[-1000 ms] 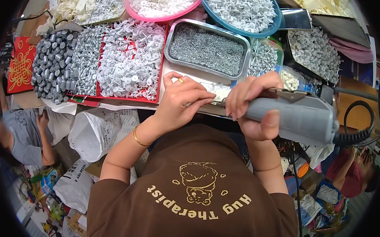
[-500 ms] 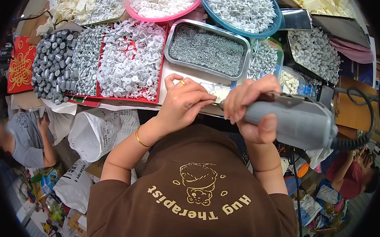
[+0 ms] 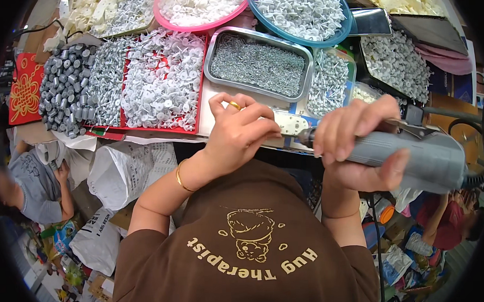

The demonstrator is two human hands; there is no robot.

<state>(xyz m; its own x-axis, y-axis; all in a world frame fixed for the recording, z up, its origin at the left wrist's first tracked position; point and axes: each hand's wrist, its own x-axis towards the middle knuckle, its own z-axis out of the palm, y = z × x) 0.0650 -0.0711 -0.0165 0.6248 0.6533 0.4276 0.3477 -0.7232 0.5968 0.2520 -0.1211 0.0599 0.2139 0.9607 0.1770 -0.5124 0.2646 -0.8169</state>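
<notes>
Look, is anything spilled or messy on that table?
Nothing stands out. The small parts sit sorted in their own trays, like the metal tray of screws. The right hand grips a grey power tool; the left hand pinches something by its tip.

Bright, even light; soft shadows; strong fisheye bending, black corners; rim detail perhaps slightly blurred.

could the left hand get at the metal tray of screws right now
Probably yes: the left hand sits just below the metal tray, nothing lies between them, and its top is open. But its fingers are pinched together at the grey power tool's tip, so they are occupied.
</notes>
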